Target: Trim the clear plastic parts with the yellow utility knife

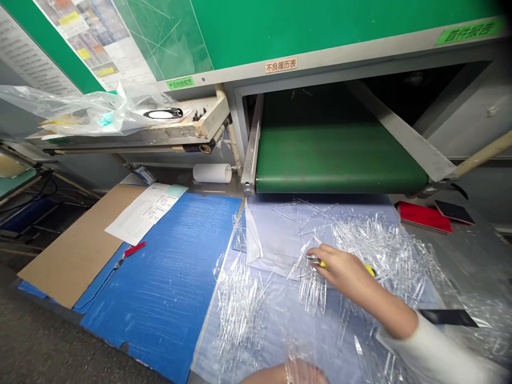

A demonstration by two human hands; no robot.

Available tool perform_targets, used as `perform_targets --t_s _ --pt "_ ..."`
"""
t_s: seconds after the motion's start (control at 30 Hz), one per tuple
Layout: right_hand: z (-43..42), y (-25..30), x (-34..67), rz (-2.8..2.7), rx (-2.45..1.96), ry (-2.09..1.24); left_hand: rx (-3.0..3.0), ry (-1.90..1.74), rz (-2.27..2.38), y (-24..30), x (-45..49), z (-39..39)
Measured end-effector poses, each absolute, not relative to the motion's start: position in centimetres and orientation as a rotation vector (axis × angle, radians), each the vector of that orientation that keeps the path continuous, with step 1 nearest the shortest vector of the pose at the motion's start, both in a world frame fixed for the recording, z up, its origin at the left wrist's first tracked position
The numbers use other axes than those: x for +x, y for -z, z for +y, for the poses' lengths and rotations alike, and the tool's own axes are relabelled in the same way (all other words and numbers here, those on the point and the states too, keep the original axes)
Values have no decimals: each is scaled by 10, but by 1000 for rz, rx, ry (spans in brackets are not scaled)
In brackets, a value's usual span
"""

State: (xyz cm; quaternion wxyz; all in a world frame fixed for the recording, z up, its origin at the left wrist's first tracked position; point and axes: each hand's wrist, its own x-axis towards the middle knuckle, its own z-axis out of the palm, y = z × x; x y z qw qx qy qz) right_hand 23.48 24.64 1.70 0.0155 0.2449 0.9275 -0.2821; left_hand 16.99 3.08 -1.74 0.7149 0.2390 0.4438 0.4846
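My right hand [340, 266] is closed around a yellow-handled tool [370, 270] with a metal tip; its exact kind is mostly covered by the fingers. Thin clear plastic pieces [313, 290] lie just below that hand. At the bottom edge, my left hand [290, 373] is partly cut off and blurred, with a bundle of clear plastic pieces [296, 352] in it. Between the hands and the blue board is a pile of similar pieces [240, 306]. A larger heap [372, 242] spreads to the right of my right hand.
A green conveyor belt [340, 160] ends behind the work surface. Leftward lie a blue board [168, 277], a cardboard sheet [76, 245], a printed paper [140, 213] and a red-handled tool [135, 249]. A shelf [160, 133] holds plastic bags. Red pads [424, 217] lie right.
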Motion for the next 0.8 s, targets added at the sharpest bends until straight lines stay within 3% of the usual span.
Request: perform_targets --t_s 0.13,0.27,0.37,0.47,0.6,0.8 --pt "262 8 209 2878 738 830 315 -1199 778 8 159 22" --pt "280 -3 217 2969 917 1010 112 -1356 605 6 149 22" --pt "293 -28 232 2989 1298 1282 -1 -1470 609 1 141 34" --pt "287 -53 239 2751 1502 1752 61 -1505 922 -15 135 51" --pt "248 -78 235 2220 1264 2287 325 -1497 1150 -45 134 74" --pt "206 -84 229 1765 1080 2552 444 -1438 1075 -63 145 90"
